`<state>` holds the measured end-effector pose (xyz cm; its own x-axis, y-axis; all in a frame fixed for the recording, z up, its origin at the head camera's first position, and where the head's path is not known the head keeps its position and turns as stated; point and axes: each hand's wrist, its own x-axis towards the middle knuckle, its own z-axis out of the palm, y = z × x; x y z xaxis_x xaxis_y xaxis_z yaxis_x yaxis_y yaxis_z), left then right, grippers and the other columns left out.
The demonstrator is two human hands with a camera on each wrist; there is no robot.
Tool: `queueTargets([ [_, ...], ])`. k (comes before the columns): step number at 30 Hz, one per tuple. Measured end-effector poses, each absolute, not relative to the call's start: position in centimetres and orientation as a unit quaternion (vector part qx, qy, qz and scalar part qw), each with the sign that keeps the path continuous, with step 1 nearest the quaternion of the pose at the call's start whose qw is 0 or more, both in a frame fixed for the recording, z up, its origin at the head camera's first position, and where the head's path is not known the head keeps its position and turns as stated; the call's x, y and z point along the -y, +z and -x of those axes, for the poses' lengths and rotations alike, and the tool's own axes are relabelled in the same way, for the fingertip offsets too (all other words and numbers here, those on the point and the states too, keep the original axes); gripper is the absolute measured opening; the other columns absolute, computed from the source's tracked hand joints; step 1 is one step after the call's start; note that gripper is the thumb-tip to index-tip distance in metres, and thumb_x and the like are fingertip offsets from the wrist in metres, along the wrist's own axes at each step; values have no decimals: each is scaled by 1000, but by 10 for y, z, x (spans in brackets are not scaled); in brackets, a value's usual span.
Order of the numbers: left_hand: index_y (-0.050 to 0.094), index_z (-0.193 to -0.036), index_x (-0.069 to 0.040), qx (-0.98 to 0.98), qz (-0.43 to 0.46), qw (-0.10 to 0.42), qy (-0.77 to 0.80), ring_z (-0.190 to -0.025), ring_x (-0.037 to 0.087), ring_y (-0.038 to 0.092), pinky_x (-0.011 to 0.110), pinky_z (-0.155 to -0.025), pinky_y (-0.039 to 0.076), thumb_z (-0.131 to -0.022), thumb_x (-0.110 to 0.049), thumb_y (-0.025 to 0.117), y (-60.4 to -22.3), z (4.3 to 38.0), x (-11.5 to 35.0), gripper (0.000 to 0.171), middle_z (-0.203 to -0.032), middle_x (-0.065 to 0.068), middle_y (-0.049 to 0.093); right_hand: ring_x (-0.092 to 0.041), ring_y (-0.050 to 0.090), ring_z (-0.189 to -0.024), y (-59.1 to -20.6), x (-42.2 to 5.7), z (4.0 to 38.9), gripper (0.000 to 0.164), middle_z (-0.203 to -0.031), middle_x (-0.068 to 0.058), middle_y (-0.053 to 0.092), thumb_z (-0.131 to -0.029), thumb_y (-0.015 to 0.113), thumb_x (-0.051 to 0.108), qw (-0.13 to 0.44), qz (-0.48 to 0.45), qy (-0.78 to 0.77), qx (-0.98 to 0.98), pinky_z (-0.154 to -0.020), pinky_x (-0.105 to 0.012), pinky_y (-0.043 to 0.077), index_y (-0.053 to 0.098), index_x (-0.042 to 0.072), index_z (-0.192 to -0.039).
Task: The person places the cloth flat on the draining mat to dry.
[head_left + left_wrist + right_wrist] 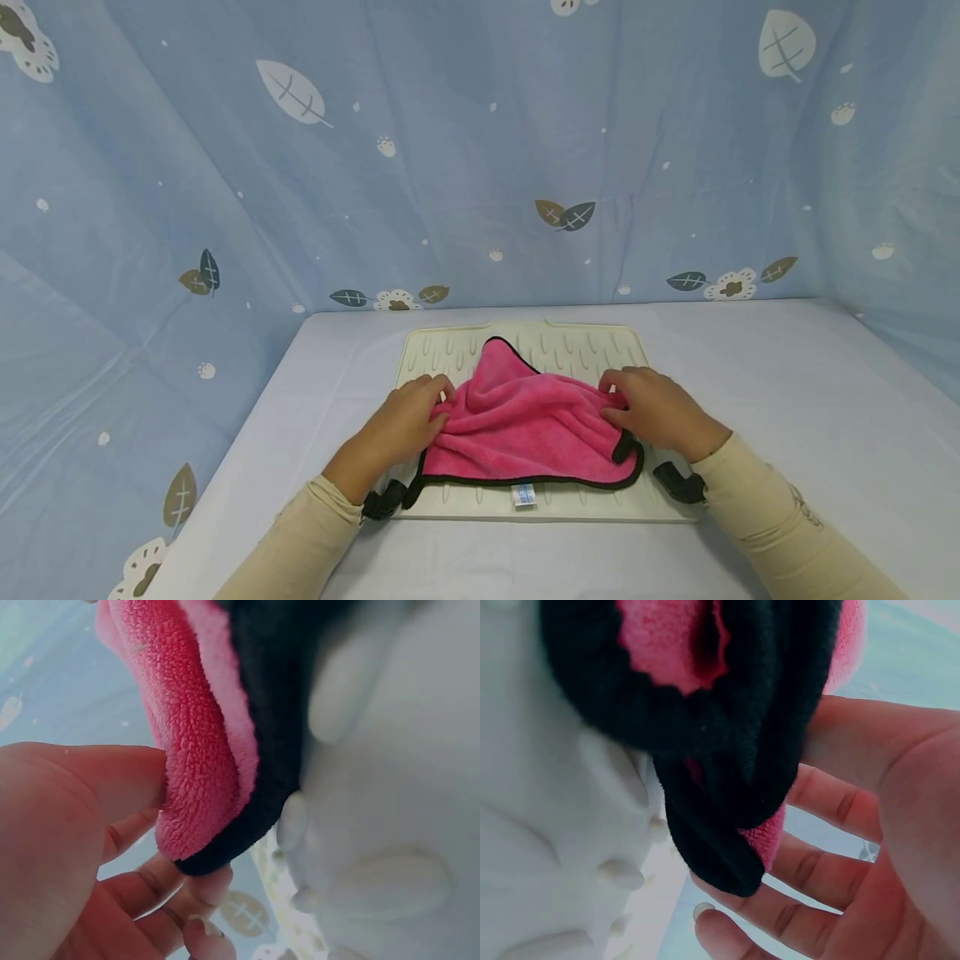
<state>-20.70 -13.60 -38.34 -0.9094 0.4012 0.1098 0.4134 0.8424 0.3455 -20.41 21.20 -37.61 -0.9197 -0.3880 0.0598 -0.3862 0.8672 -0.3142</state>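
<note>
A pink plush towel (517, 433) with black edging lies rumpled over a cream ridged mat (585, 346), one corner pointing to the back and a small white label at its front edge. My left hand (408, 421) pinches the towel's left side between thumb and fingers; in the left wrist view the folded pink cloth (195, 750) runs between them. At the right side, my right hand (652, 404) pinches the towel in the same way. Doubled black edging (720, 859) hangs by its fingers in the right wrist view.
The mat lies on a white-covered table (787, 400). Blue curtain cloth (465, 150) printed with leaves and flowers rises behind the table and along both sides. A black wrist device (678, 483) sits by the right sleeve, another (384, 500) by the left.
</note>
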Motion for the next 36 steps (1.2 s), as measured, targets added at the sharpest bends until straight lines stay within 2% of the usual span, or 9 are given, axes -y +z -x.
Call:
queueTargets([
  [5, 59, -99, -13, 964, 205, 26, -170, -70, 14, 49, 37, -70, 44, -86, -5, 69, -381, 206, 137, 18, -81, 0, 54, -13, 51, -69, -374, -212, 202, 19, -72, 3, 56, -83, 79, 14, -3, 198, -163, -967, -61, -29, 45, 63, 11, -93],
  [10, 60, -90, -15, 967, 191, 7, -168, -63, 12, 46, 33, -64, 39, -87, -11, 67, -378, 205, 137, 8, -72, -2, 49, -13, 50, -67, -373, -211, 201, 18, -70, 2, 54, -81, 77, 13, -5, 202, -167, -965, -59, -27, 43, 61, 12, -89],
  [14, 62, -86, -16, 969, 189, 9, -162, -60, 11, 46, 31, -61, 38, -92, -16, 66, -379, 205, 136, 7, -67, -4, 48, -12, 50, -69, -374, -209, 200, 13, -72, 3, 54, -85, 74, 22, 0, 200, -161, -966, -60, -29, 43, 64, 14, -86],
  [17, 63, -94, -14, 969, 189, 17, -157, -60, 10, 47, 33, -63, 41, -94, -18, 67, -380, 207, 136, 5, -66, -5, 50, -12, 50, -70, -373, -208, 200, 19, -71, 3, 53, -92, 69, 30, -1, 196, -164, -967, -61, -29, 42, 65, 17, -78],
  [19, 64, -104, -13, 970, 187, 15, -156, -61, 8, 48, 35, -67, 42, -94, -19, 69, -380, 207, 136, 13, -67, -6, 52, -12, 48, -69, -373, -207, 200, 25, -68, 4, 51, -94, 66, 33, -2, 195, -169, -966, -61, -29, 40, 63, 19, -73],
  [22, 63, -120, -12, 971, 180, 2, -154, -61, 7, 50, 36, -70, 44, -93, -22, 70, -381, 208, 135, 30, -67, -8, 54, -11, 47, -67, -374, -207, 200, 28, -65, 4, 49, -93, 69, 30, -1, 205, -172, -963, -60, -28, 39, 60, 19, -69],
  [25, 64, -124, -11, 974, 174, -14, -147, -62, 8, 50, 35, -68, 44, -92, -25, 72, -382, 208, 135, 36, -67, -7, 54, -10, 47, -66, -375, -206, 200, 24, -65, 6, 50, -89, 73, 27, 8, 218, -173, -960, -59, -27, 39, 59, 19, -71],
  [31, 71, -114, -12, 976, 166, -29, -137, -64, 10, 50, 33, -65, 41, -90, -25, 74, -383, 209, 135, 27, -68, -6, 55, -8, 47, -63, -377, -204, 200, 26, -62, 7, 50, -88, 75, 21, 35, 231, -194, -953, -58, -25, 39, 56, 19, -71],
  [36, 71, -103, -11, 976, 172, -3, -133, -58, 11, 47, 35, -65, 41, -91, -21, 71, -383, 209, 136, 15, -62, -5, 51, -8, 47, -63, -376, -203, 200, 26, -62, 8, 50, -87, 76, 20, 32, 235, -192, -952, -57, -24, 40, 55, 19, -71],
])
